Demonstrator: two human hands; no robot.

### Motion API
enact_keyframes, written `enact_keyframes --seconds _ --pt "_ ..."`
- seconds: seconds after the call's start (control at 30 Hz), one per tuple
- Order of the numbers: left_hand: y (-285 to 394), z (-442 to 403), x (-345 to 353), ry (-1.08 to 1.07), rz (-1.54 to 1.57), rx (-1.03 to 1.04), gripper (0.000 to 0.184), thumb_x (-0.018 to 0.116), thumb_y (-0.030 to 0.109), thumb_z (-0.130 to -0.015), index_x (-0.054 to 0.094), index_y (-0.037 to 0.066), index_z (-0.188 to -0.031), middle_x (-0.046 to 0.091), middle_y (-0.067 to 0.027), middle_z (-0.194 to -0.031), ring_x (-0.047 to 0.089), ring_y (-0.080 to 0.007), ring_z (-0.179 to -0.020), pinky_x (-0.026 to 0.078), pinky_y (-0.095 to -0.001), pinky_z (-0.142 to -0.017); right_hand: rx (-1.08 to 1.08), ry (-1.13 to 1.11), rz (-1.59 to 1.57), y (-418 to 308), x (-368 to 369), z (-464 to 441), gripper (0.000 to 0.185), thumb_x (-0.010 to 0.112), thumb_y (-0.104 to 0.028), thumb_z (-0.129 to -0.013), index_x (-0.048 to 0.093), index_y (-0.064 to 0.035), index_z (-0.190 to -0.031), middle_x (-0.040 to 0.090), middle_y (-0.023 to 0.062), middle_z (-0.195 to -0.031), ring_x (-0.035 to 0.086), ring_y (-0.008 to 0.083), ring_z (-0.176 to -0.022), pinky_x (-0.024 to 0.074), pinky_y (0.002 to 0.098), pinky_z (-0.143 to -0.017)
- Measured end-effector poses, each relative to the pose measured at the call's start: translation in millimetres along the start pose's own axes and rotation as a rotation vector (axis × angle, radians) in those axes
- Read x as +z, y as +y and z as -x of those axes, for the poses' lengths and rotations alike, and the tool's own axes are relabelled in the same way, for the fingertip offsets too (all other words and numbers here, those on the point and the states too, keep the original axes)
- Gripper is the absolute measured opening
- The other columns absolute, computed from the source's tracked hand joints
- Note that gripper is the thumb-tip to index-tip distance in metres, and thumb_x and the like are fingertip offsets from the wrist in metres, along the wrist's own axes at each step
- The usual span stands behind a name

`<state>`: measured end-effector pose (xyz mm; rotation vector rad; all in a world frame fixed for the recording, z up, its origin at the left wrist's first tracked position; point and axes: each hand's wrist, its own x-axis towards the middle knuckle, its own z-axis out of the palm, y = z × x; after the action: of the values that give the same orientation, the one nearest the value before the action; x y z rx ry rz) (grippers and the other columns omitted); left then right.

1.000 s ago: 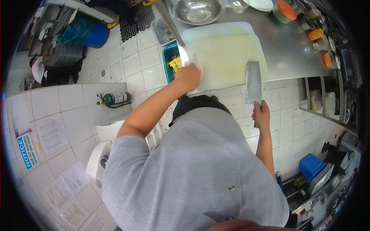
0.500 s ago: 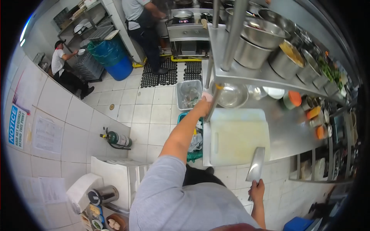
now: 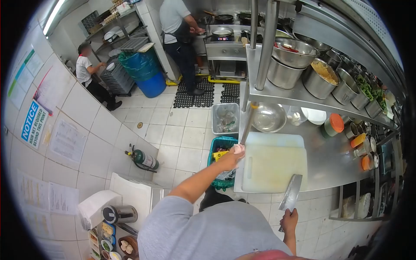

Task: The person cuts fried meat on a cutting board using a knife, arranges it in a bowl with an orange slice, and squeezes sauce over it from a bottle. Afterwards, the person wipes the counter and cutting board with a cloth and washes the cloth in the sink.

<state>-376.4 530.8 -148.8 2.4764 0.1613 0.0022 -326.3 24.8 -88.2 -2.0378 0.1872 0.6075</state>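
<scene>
Holding a broad, rectangular steel cleaver (image 3: 290, 193) in the right grip (image 3: 289, 220) and a pale pink cloth (image 3: 239, 149) in the left grip (image 3: 229, 160).
Closed fully round the handle with the right grip, pointing the blade away from the body, over or just short of the stainless-steel tabletop (image 3: 333, 151), near the lower right corner of a yellowish-white rectangular cutting board (image 3: 275, 169); cannot tell from this angle whether touching. Bunched shut on the cloth with the left grip, out at the tabletop's left edge, apparently against the foot of a round steel post (image 3: 248, 128). Beside that grip, to the left and lower than the tabletop, a bin with a teal-green liner (image 3: 223, 185); beyond the board, a wide, round steel bowl (image 3: 269, 117).
</scene>
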Motion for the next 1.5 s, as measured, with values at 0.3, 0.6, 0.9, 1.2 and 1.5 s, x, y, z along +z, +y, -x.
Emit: enact_keyframes --seconds 0.3,0.6,0.9,1.2,1.5 --pt "82 115 -6 -0.424 0.069 0.119 0.063 0.084 0.004 -0.076 0.065 0.014 -0.135 0.063 -0.0205 -0.146 0.068 -0.0423 -0.126 0.058 -0.0486 -0.1 -0.301 0.083 0.433 -30 -35 -6 0.024 0.067 -0.018 -0.105 0.06 0.0054 -0.102 0.068 0.0246 -0.075 0.07 0.0411 -0.066 0.0538 0.0522 -0.066" --pt "74 94 -81 -0.115 0.085 0.085 0.031 0.061 0.016 -0.1 0.08 0.008 -0.122 0.071 -0.0208 -0.129 0.065 -0.0404 -0.119 0.054 -0.0491 -0.103 -0.362 0.183 0.489 27 -76 -87 0.035 0.064 -0.032 -0.107 0.067 0.001 -0.094 0.068 0.0161 -0.07 0.068 0.0303 -0.06 0.053 0.0479 -0.058" --pt "41 88 -48 0.078 0.688 -0.329 0.03 0.066 0.015 -0.107 0.071 0.002 -0.133 0.075 -0.0117 -0.121 0.073 -0.0233 -0.105 0.059 -0.0348 -0.093 -0.27 -0.089 0.521 -32 58 -28 0.047 0.066 -0.037 -0.107 0.069 0.0051 -0.128 0.076 0.0337 -0.116 0.072 0.0539 -0.111 0.0572 0.0571 -0.097" --pt "21 198 -60 0.199 1.06 -0.801 0.053 0.071 0.015 -0.105 0.054 -0.006 -0.151 0.073 -0.017 -0.13 0.075 -0.0272 -0.115 0.063 -0.0408 -0.1 -0.189 0.213 0.382 -7 -47 -134 0.048 0.069 -0.04 -0.106 0.07 0.0081 -0.11 0.077 0.0314 -0.094 0.076 0.0491 -0.092 0.0589 0.0562 -0.084" --pt "39 184 -63 0.225 1.11 -0.744 0.05 0.067 0.008 -0.107 0.054 -0.004 -0.154 0.072 -0.0185 -0.139 0.073 -0.0302 -0.125 0.061 -0.0437 -0.105 -0.463 -0.105 0.588 -60 30 -86 0.043 0.069 -0.036 -0.106 0.069 0.0056 -0.113 0.077 0.0311 -0.106 0.075 0.0496 -0.101 0.0573 0.0571 -0.092"
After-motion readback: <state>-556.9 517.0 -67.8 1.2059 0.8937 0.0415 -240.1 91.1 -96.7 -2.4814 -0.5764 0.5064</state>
